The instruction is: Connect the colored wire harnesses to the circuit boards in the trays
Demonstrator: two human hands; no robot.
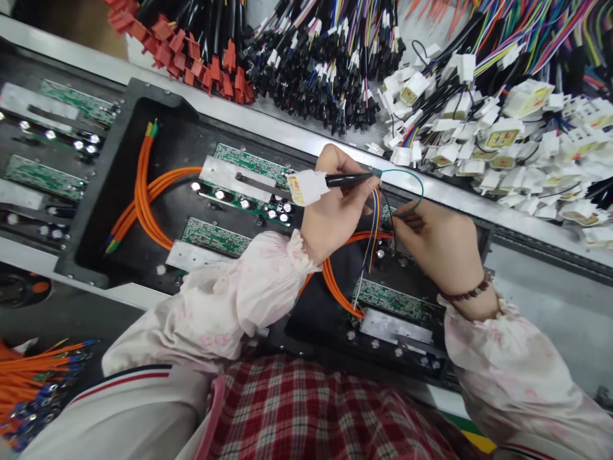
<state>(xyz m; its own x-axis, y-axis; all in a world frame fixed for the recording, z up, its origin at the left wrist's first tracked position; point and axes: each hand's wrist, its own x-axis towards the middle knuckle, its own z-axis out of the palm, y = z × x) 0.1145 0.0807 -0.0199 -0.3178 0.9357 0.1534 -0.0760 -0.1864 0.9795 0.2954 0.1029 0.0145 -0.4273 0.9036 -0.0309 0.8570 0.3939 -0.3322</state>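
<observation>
My left hand [335,201] is closed around the black sleeve of a wire harness. Its white connector [306,188] sticks out to the left, above a circuit board [249,167]. Thin coloured wires [372,233] hang down from the sleeve's other end. A green wire [412,176] loops over from the sleeve to my right hand [433,239]. The fingers of my right hand are pinched together by the green wire and a dark wire; their tips are partly hidden. Below both hands lies a black housing with green boards and orange cables [335,287].
Orange connectors [179,54], black-ended harnesses [330,70] and white connectors [502,137] lie in bundles along the back. A metal rail [268,128] runs in front of them. More boards [43,176] sit at the left. Orange cables with blue ends [43,390] lie at the lower left.
</observation>
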